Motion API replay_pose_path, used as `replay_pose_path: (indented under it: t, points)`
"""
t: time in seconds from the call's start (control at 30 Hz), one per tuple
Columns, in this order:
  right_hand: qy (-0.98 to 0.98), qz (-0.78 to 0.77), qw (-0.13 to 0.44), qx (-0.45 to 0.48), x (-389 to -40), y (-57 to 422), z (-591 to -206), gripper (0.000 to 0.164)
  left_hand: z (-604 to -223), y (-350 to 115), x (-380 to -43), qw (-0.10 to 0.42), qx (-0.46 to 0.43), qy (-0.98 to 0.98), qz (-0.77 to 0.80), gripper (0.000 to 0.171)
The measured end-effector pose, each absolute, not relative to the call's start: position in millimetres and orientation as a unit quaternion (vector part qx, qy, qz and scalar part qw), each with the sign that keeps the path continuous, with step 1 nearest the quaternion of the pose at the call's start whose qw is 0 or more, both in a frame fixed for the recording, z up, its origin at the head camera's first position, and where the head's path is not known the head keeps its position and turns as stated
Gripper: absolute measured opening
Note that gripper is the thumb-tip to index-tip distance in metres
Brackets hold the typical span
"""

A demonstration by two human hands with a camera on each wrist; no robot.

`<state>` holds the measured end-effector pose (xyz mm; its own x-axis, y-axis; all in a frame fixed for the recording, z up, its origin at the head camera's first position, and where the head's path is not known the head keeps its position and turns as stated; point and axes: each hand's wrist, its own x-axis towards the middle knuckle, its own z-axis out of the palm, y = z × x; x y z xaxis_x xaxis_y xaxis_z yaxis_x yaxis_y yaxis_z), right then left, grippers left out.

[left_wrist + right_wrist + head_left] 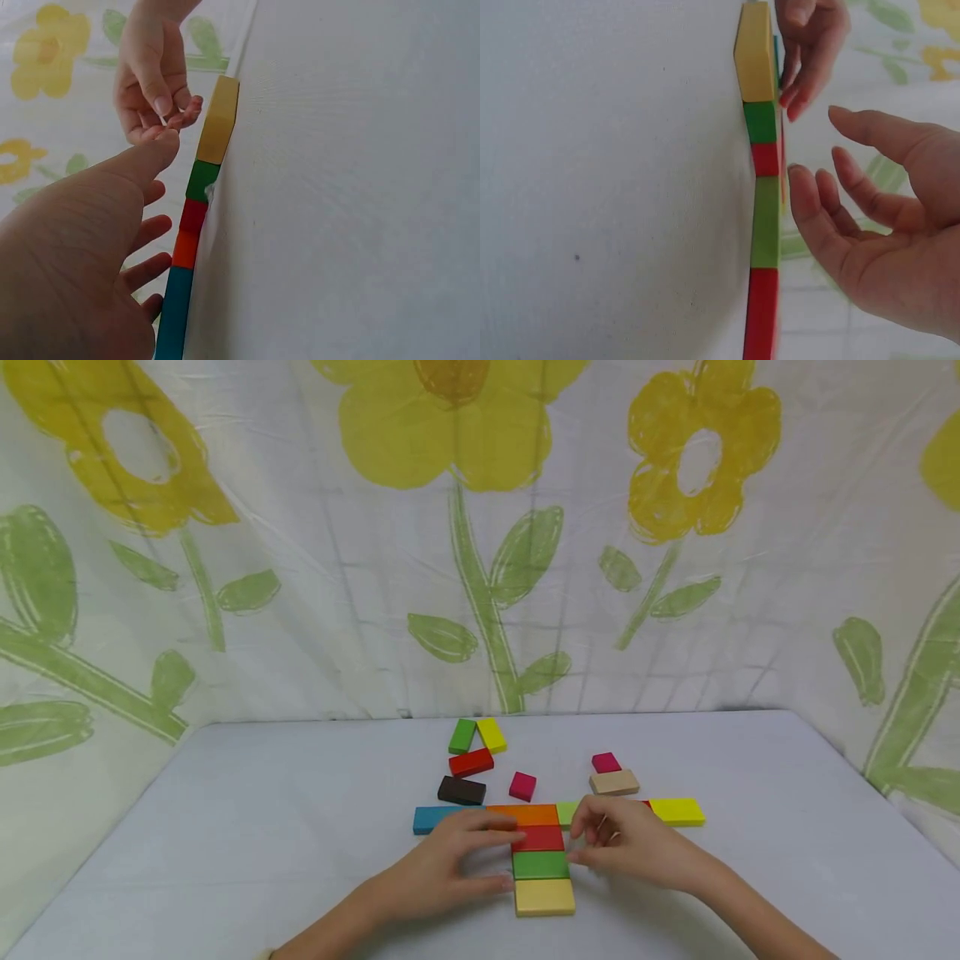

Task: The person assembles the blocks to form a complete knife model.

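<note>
Flat colored blocks form a T on the table. Its crossbar runs from a blue block (433,819) through an orange block (528,814) and a light green block (567,813) to a yellow block (678,812); my right hand mostly covers a red one (761,315) in between. Down the stem lie a red block (546,838), a green block (542,865) and a pale yellow block (544,898). My left hand (446,864) is at the stem's left side, fingers spread and holding nothing. On the stem's right, my right hand (637,843) hovers with loosely bent fingers, gripping nothing.
Behind the crossbar lie loose blocks: green (462,736), yellow (492,735), red (472,762), dark brown (462,790), a small pink block (522,787), another pink block (606,762) and a beige block (614,782). A flower-printed curtain (337,652) hangs at the table's back edge.
</note>
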<state>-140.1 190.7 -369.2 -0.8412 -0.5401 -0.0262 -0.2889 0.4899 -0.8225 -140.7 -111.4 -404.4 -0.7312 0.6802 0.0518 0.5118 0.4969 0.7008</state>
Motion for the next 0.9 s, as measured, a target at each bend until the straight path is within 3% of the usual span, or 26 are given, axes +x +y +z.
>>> replay_pose_path:
  t: [0.27,0.9]
  points:
    - [0.856,-0.43,0.111,-0.264,-153.1,191.4,-364.4,0.02,-407.6,-106.9,-139.1,0.103,0.364,0.873,0.306,0.054]
    - [0.893,-0.387,0.041,-0.227,-215.5,170.2,-347.6,0.015,-423.2,-99.7,-137.2,0.042,0.334,0.862,0.379,0.042]
